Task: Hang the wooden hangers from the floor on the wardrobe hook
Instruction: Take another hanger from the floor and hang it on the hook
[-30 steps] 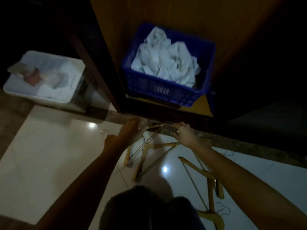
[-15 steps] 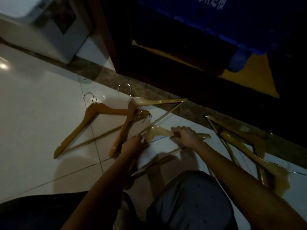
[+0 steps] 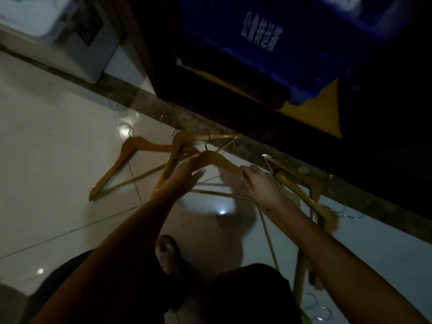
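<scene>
Several wooden hangers with metal hooks lie on the white tiled floor in front of the dark wardrobe base [image 3: 233, 118]. One wooden hanger [image 3: 217, 159] is lifted a little off the floor, held between both hands. My left hand [image 3: 187, 174] grips its left shoulder and my right hand [image 3: 261, 183] grips its right shoulder. Another hanger [image 3: 131, 157] lies flat to the left, and one more [image 3: 184, 139] overlaps it near the wardrobe. A pile of hangers [image 3: 311, 202] lies to the right, partly hidden by my right arm. No wardrobe hook is in view.
A blue plastic crate [image 3: 268, 43] with white lettering sits inside the wardrobe on a yellow sheet [image 3: 322, 108]. A white appliance [image 3: 77, 38] stands at the upper left. My bare foot [image 3: 167, 252] and dark-clothed knees fill the bottom of the view.
The camera has dropped closer to the floor. Both hands have closed on one hanger and raised it slightly off the tiles.
</scene>
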`<state>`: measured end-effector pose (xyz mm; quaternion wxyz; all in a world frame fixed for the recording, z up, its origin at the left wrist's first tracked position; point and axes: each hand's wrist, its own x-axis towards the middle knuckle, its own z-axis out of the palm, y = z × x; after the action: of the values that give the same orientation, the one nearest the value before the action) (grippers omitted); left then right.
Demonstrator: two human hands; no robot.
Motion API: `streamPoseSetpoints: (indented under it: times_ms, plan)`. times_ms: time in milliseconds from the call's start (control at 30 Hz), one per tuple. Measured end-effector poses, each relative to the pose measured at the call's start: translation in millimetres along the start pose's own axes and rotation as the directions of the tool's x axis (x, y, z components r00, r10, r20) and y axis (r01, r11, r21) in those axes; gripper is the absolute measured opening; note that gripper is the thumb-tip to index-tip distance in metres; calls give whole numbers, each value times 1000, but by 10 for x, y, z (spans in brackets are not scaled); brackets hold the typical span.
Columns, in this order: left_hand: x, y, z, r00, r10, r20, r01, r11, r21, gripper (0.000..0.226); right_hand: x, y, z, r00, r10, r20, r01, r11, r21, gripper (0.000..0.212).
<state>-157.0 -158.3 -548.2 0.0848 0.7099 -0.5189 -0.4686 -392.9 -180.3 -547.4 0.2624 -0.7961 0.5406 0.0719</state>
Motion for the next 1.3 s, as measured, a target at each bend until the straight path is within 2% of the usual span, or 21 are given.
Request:
streamPoseSetpoints:
  times_ms: [133,233,367,467,567,667,733,833,1033,1167,1233,1300]
  plan:
    - [-507,1082,-849,986,160,-54,-156,985,70,24,-455,-228,-1361,997,79,-21,-68,949,308,21]
    - [-985,2022,-1596,979,203,-2,-201,972,125,17,-931,-447,-2523,984,163,-72,-110,874,473,20]
    - [-1642,3353,-2524,936,340,-92,-332,939,92,29,-1556,-772,-4131,938,255,-235,-93,839,536,14]
    - [-2193,4468,-3210,917,393,-72,-387,918,81,20,-1975,-906,-5315,895,291,-338,-60,830,555,8]
    - [-2718,5477,-3821,848,525,-72,-516,849,118,15,-2418,-1065,-6412,842,289,-455,-2,846,533,14]
    - [-3217,6321,-4251,751,650,-117,-611,751,250,11,-2894,-1261,-7330,772,266,-577,66,870,488,21]
    - [-3484,6792,-4460,686,712,-150,-640,688,342,16,-3148,-1300,-7819,722,270,-637,90,876,474,20]
    - [-3790,7278,-4719,600,785,-157,-645,591,484,11,-3394,-1318,-8378,665,269,-696,103,891,443,27]
    - [-4082,8241,-5334,441,879,-179,-584,433,687,17,-3518,-1443,-9231,506,271,-819,174,898,405,27]
    - [-4038,8733,-5667,301,929,-215,-498,345,795,23,-3374,-1426,-9787,446,320,-836,188,880,437,29]
    - [-3870,8928,-5865,288,933,-215,-454,330,828,21,-3241,-1407,-10091,429,317,-846,199,880,431,34]
    - [-3662,9099,-6068,319,929,-185,-448,320,835,19,-3065,-1382,-10402,432,314,-845,179,889,422,39]
